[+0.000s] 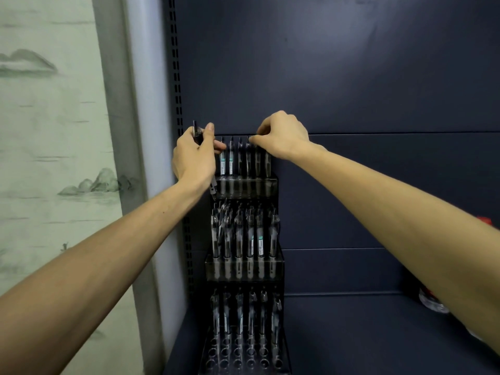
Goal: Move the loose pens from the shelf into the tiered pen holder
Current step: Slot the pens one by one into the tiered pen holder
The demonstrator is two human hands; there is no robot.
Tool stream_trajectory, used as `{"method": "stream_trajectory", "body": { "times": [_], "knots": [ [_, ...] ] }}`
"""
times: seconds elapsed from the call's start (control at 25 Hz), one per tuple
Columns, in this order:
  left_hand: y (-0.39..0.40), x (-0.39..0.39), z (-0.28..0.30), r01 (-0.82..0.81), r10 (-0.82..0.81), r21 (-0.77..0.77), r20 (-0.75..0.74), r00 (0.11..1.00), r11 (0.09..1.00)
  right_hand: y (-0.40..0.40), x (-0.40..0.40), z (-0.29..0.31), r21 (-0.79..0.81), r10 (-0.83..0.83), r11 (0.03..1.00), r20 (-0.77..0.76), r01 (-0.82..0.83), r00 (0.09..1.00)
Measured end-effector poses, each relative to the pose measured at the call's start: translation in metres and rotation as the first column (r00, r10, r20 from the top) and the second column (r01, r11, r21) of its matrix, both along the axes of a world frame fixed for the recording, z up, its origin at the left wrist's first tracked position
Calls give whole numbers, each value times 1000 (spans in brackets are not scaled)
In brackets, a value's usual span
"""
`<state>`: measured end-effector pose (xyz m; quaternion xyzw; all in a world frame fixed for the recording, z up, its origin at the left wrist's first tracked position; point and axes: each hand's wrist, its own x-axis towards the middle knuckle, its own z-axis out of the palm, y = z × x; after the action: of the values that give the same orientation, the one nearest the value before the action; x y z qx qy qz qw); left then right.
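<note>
The dark tiered pen holder (pixel 278 269) stands at the left of the navy shelf, with rows of clear-barrelled pens upright on three tiers. My left hand (pixel 193 158) is raised beside the top tier and grips a loose pen (pixel 197 131); its dark end sticks up above my fingers and its tip shows below my wrist. My right hand (pixel 281 135) reaches over the top row and pinches the cap end of a pen (pixel 249 155) standing there. The front holes of the lowest tier hold no pens.
The shelf floor (pixel 351 334) spreads out to the right of the holder. A clear container with a red top (pixel 433 301) sits at the far right, mostly hidden by my right forearm. A slotted upright (pixel 177 85) and a painted wall panel (pixel 54 158) lie to the left.
</note>
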<state>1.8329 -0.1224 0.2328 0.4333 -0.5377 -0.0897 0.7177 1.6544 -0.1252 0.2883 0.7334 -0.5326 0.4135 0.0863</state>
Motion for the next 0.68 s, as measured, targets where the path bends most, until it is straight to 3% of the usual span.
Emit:
{"method": "stream_trajectory", "body": {
  "times": [0.2, 0.4, 0.56, 0.6, 0.68],
  "knots": [
    [-1, 4, 0, 40, -42, -35, -64, 997, 999, -5, 3, 0, 6, -62, 998, 70, 61, 996],
    [-2, 8, 1, 85, -86, -14, -88, 992, 996, -9, 3, 7, 75, -79, 994, 4, 79, 997],
    [0, 6, 6, 210, -215, -56, -94, 972, 976, 3, 6, -7, -292, -42, 956, -88, 14, 995],
    [-1, 6, 8, 230, -235, -68, -80, 969, 971, 7, 9, -11, -336, 24, 940, -99, -56, 995],
    [-2, 6, 12, 226, -229, -81, -20, 973, 971, 12, 14, -18, -272, 182, 940, -114, -207, 977]
  ]
}}
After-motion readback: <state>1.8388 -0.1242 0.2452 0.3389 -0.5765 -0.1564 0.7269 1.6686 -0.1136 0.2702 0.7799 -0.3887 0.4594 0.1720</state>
